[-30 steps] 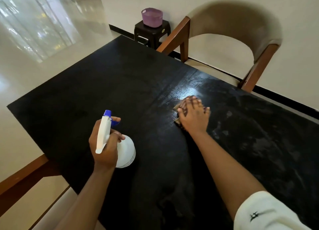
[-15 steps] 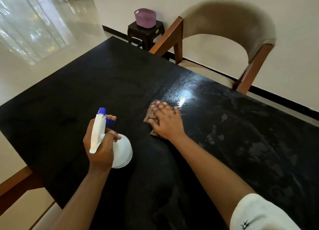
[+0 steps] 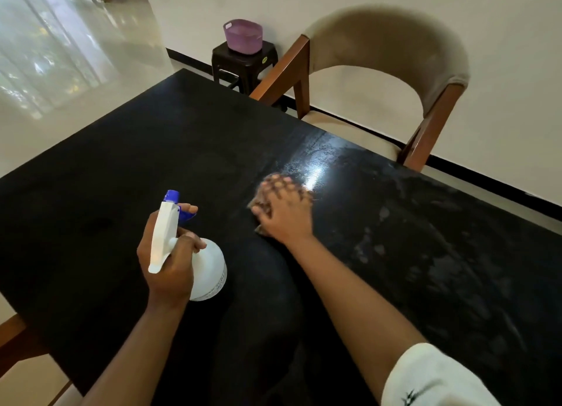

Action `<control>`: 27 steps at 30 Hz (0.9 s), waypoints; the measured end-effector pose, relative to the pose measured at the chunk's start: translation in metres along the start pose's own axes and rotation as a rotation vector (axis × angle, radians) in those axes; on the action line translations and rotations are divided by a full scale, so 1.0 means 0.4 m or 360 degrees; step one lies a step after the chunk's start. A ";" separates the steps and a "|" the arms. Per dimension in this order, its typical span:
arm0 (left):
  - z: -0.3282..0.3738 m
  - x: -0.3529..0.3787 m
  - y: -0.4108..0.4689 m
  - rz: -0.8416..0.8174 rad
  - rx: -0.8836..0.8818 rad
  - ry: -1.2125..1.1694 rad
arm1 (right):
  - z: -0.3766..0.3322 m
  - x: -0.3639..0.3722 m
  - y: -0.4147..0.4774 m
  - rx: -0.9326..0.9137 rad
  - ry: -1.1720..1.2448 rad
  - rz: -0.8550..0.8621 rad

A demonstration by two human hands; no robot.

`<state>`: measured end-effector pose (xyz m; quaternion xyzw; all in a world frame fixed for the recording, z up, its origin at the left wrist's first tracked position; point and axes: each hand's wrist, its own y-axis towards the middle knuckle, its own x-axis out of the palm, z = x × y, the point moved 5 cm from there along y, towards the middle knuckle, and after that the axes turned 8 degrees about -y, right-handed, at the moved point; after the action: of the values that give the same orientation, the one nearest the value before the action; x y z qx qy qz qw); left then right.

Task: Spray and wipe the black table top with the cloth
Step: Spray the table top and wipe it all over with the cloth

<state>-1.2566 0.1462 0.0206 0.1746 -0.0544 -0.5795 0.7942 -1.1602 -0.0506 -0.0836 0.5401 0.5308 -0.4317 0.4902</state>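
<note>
While your left hand [image 3: 170,262] grips the white spray bottle [image 3: 209,271] by its neck, index finger on the blue trigger, you hold the bottle over the near-left part of the black table top [image 3: 121,177]. Your right hand [image 3: 286,211] lies flat, fingers straight, pressing the brown cloth [image 3: 258,205] onto the table top near its middle. The hand is blurred, and the cloth shows only at its left edge. Just beyond your fingertips a wet sheen [image 3: 313,165] glints, and smeared streaks cover the right half. A beige wooden-framed chair [image 3: 395,40] stands at the far edge; left of it, a purple basket [image 3: 243,35] sits on a dark stool [image 3: 243,63].
</note>
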 end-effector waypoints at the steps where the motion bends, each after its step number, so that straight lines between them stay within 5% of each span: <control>1: -0.004 0.005 0.008 -0.0006 0.0001 0.0021 | -0.036 0.006 -0.003 -0.0149 -0.0003 -0.0044; 4: -0.014 0.025 0.024 -0.0049 -0.0016 0.0070 | -0.007 0.026 0.018 -0.0237 -0.0021 -0.0093; 12: -0.016 0.074 0.026 -0.0094 -0.0038 -0.0035 | 0.369 -0.009 0.057 0.0933 -0.0089 -0.0135; 14: -0.009 0.088 0.026 -0.0100 -0.0017 -0.0069 | 0.315 -0.008 0.073 0.0842 -0.0093 -0.0110; 18: -0.003 0.131 0.035 -0.0111 -0.0027 -0.0099 | 0.154 -0.009 0.067 0.0067 -0.0101 -0.0044; 20: 0.001 0.146 0.044 -0.0112 -0.0053 -0.0134 | 0.158 -0.017 0.078 -0.0064 -0.0132 -0.0087; 27: -0.033 0.163 0.067 -0.0146 -0.0139 -0.0093 | 0.450 -0.055 0.067 0.0706 -0.0229 0.0067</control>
<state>-1.2075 0.0951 0.0099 0.1252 -0.0443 -0.6219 0.7717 -1.1253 -0.2306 -0.0866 0.6133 0.3751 -0.5649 0.4050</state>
